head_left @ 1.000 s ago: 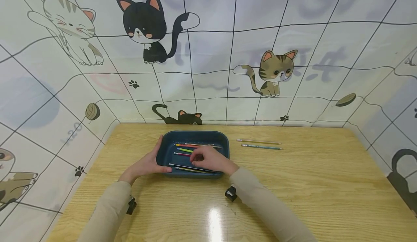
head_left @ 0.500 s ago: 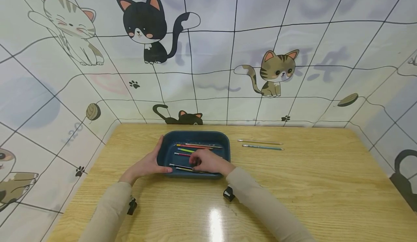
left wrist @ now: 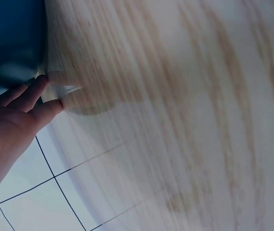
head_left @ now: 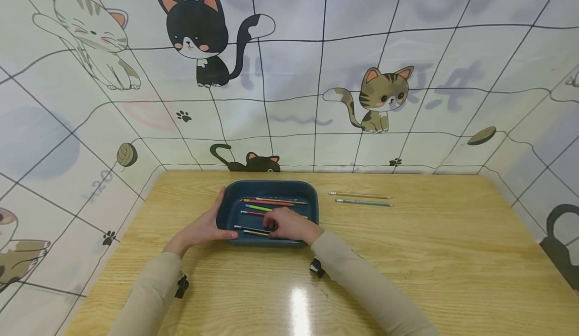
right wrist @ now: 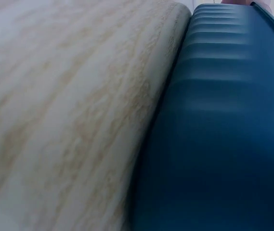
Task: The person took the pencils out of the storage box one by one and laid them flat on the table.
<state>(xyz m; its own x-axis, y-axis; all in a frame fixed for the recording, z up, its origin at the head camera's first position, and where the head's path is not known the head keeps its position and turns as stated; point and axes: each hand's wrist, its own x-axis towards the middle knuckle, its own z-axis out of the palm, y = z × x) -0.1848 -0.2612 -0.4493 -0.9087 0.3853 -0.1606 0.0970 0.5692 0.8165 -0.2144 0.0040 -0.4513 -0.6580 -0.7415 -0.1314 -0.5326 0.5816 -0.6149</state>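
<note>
A dark blue plastic tray (head_left: 271, 186) sits on the table with several pencils in it. My left hand (head_left: 203, 230) rests against its left end, fingers along the outer wall and thumb at the near rim. In the left wrist view, fairly straight fingers (left wrist: 31, 98) touch the tray (left wrist: 11, 43). Inside the tray is my right hand (head_left: 289, 223), fingers bent down over two dark pencils (head_left: 253, 230) near the front wall. Whether it pinches one is hidden. A red pencil (head_left: 267, 202), a green one (head_left: 258, 208) and a maroon one (head_left: 252, 213) lie farther back.
Right of the tray, a yellowish pencil (head_left: 359, 195) and a teal pencil (head_left: 364, 203) lie roughly parallel on the wooden table (head_left: 429, 245). A wall covering with cartoon cats (head_left: 199, 29) stands behind. The tray's outer wall (right wrist: 214, 144) fills much of the right wrist view.
My right hand has lowered and shifted slightly left, its fingers now down at the front pencils. The left hand stays at the tray's end. The head view has tilted slightly.
</note>
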